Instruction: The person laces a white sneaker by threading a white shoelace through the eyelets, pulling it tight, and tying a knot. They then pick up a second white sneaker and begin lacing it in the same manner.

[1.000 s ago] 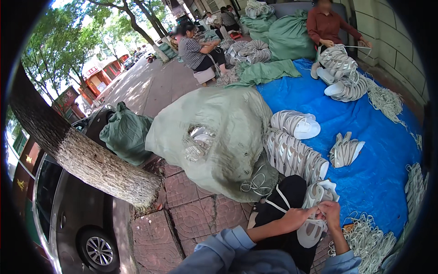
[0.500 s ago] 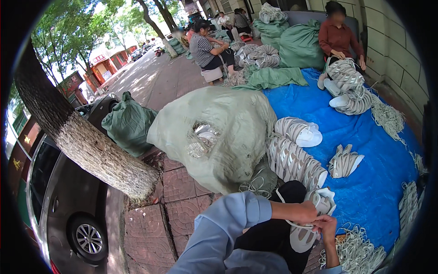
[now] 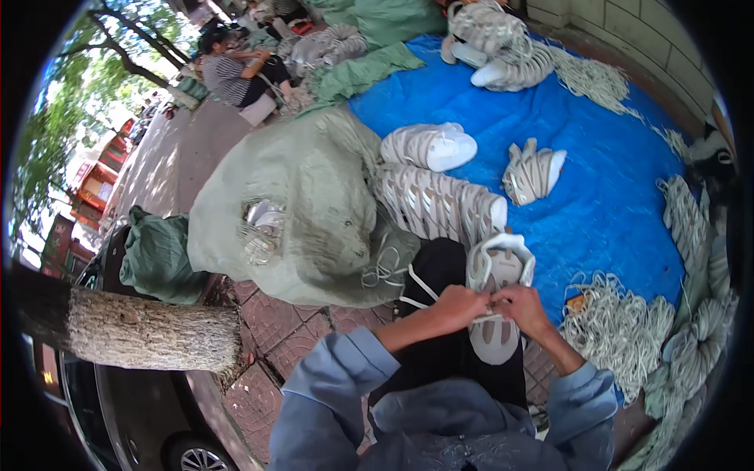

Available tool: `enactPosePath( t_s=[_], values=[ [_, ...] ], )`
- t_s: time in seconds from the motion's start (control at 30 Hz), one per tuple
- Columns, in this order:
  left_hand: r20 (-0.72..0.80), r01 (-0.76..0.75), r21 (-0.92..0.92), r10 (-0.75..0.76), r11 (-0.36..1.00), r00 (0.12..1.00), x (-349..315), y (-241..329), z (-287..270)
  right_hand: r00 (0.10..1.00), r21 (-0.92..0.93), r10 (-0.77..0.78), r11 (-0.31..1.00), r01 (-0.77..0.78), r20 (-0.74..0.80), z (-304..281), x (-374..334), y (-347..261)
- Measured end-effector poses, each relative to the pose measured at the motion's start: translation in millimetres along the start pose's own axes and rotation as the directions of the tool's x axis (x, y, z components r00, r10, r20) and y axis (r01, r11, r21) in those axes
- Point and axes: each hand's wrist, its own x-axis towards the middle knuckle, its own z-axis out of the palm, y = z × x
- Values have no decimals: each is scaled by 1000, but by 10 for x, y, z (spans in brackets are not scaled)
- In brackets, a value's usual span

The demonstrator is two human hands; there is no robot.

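Note:
A white and grey shoe upper (image 3: pixel 507 267) lies on my lap over dark trousers, its pale tongue part (image 3: pixel 495 342) spread toward me. My left hand (image 3: pixel 462 306) and my right hand (image 3: pixel 520 308) meet at the lacing area, fingers pinched closed. Between them is a white shoelace, mostly covered by the fingers. A loose stretch of shoelace (image 3: pixel 421 284) loops out left of my left hand. Beyond the hands, a row of nested shoe uppers (image 3: pixel 440 200) lies on its side, and a bundle of white-toed uppers (image 3: pixel 428 147) sits behind it.
A large pale sack (image 3: pixel 290 212) bulges at left. The blue tarp (image 3: pixel 597 228) carries a small stack of uppers (image 3: pixel 532 171) and a heap of white laces (image 3: pixel 616 330). Further bundles (image 3: pixel 695 353) line the right edge. A tree trunk (image 3: pixel 149 330) and car stand left; a person (image 3: pixel 232 74) sits farther back.
The view has turned right and downward, so the scene shifts left and up. Both hands remain together at the shoe upper, and my right forearm and sleeve show more.

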Motion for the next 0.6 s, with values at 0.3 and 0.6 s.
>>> enactPosePath(
  t_s=[0.3,0.6],
  values=[
    [790,336,117,-292,935,538,603,111,-318,985,392,43,920,26,-168,123,-299,60],
    [125,-115,200,91,973,988,295,242,-211,958,573,225,815,-84,-180,256,-325,183]
  ],
)
